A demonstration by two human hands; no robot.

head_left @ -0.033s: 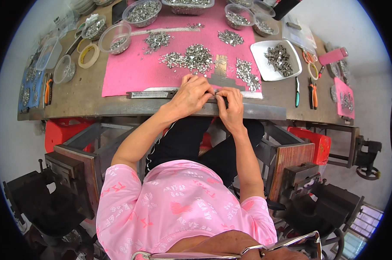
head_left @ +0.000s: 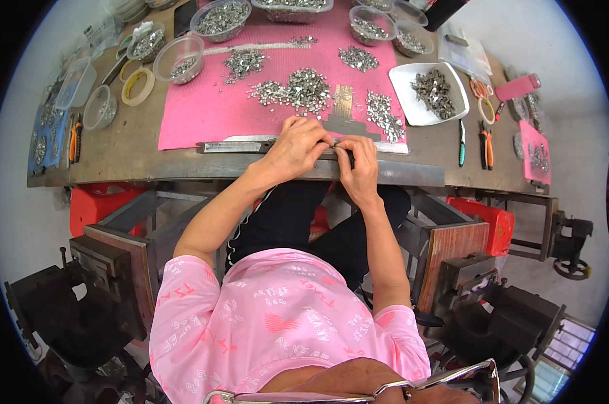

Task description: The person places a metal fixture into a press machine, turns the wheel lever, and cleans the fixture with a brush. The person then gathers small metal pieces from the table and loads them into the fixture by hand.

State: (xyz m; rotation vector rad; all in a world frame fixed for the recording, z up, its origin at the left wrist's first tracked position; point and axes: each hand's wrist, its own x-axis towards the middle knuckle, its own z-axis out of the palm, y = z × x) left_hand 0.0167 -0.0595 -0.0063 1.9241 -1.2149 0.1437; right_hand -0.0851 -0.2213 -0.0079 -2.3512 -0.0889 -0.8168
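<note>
My left hand (head_left: pixel 292 149) and my right hand (head_left: pixel 360 165) meet at the front edge of a pink mat (head_left: pixel 180 128). Fingers of both are pinched together, almost tip to tip. What lies between them is too small and covered to make out. Under and beside them runs a long, narrow metal bar (head_left: pixel 234 146). Just beyond my right hand lies a flat grey plate (head_left: pixel 348 126), with a brownish strip (head_left: pixel 343 101) behind it. Loose piles of small shiny metal pieces (head_left: pixel 308 89) lie farther back, and another pile (head_left: pixel 384 116) is to the right.
A white square dish (head_left: pixel 402 87) holds metal pieces at the right. Clear plastic bowls (head_left: pixel 178 59) stand along the back and left. Tape rolls (head_left: pixel 137 87), orange-handled pliers (head_left: pixel 486 146) and a teal-handled tool (head_left: pixel 462 143) lie on the table. Its front edge (head_left: pixel 405 174) is close to my wrists.
</note>
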